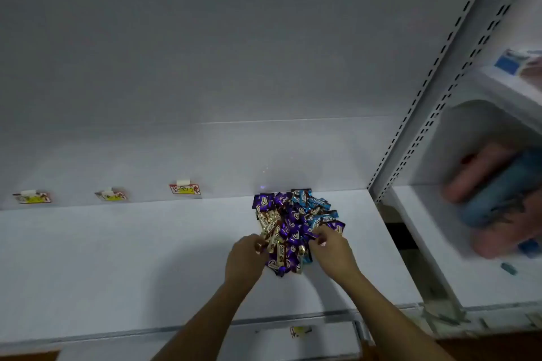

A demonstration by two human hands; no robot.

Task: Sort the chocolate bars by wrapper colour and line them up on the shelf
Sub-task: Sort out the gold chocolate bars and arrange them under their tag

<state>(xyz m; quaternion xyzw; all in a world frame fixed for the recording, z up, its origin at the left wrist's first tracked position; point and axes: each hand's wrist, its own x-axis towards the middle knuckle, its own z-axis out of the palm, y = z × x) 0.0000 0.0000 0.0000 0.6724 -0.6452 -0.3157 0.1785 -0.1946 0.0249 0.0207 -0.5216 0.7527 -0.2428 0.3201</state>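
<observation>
A heap of small chocolate bars (pixel 294 220) lies on the white shelf (pixel 117 258), towards its right end. Purple wrappers fill the middle, blue wrappers (pixel 318 208) lie at the right and back, and gold ones (pixel 271 228) at the left. My left hand (pixel 246 258) rests at the heap's near left edge with its fingers pinched on a gold bar. My right hand (pixel 331 246) is at the near right edge, fingertips closed on a purple bar. The hands hide the nearest bars.
Three price tags (pixel 184 188) are clipped along the shelf's back edge. A perforated upright post (pixel 422 126) bounds the shelf on the right. Beyond the post, a blurred neighbouring bay holds pink and blue packages (pixel 495 193). Another tag (pixel 299 331) hangs on the front rail.
</observation>
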